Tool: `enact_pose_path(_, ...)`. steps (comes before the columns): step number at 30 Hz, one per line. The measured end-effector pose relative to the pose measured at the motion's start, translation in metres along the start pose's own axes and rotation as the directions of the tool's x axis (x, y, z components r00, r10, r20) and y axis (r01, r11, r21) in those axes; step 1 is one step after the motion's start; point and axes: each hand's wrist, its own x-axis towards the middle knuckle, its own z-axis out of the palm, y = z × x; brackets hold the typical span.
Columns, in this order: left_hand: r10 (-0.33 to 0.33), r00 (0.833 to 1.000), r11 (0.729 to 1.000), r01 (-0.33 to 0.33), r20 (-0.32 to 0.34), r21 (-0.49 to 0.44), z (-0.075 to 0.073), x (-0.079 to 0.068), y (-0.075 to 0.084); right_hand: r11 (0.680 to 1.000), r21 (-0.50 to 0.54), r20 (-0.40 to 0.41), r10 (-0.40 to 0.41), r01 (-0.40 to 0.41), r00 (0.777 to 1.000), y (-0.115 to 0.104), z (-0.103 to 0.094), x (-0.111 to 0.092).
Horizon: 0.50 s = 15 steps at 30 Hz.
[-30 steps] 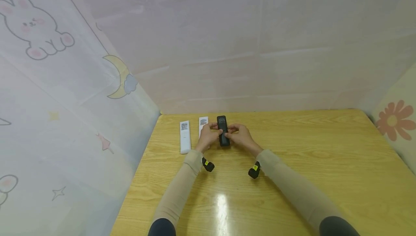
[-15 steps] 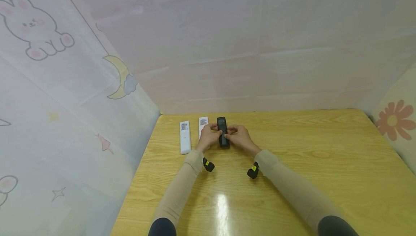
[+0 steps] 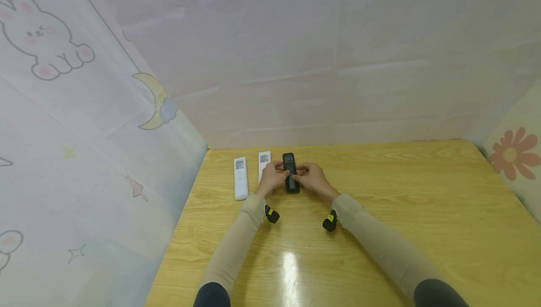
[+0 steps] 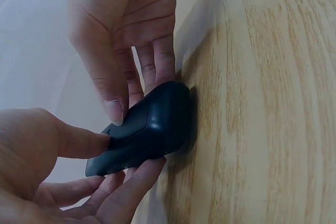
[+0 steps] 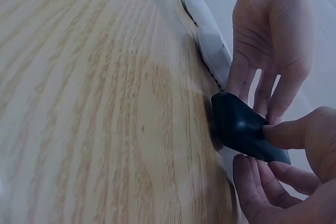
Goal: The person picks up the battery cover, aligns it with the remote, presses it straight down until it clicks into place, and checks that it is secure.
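Note:
A black remote control (image 3: 290, 182) lies back side up between my hands, its label end toward the wall. My left hand (image 3: 271, 178) pinches it from the left, thumb on its back and fingers along the edge. From the right, my right hand (image 3: 313, 179) holds it the same way. In the left wrist view the remote (image 4: 163, 119) is close over the table, with both thumbs on its battery cover side. A white remote control (image 3: 264, 157) lies partly hidden behind my left hand. Another white remote control (image 3: 241, 180) lies farther left, label side up.
The wooden table (image 3: 380, 194) meets a pale cloth-covered wall (image 3: 270, 86) just beyond the remotes. Another printed wall (image 3: 105, 180) runs along the left table edge. In the right wrist view, the white remotes (image 5: 212, 45) stand in line behind the black one.
The black remote has slid slightly toward me, with both hands staying on it. The white remotes lie where they were.

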Motion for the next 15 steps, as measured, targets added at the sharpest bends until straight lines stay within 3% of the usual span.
enact_pose_path(15,0.003,1.000,1.000,-0.002,-0.009,0.028,0.0030,0.0049,-0.0039,1.000,-0.028,-0.004,-0.007,0.007,1.000,0.0028,0.0035,0.0052)
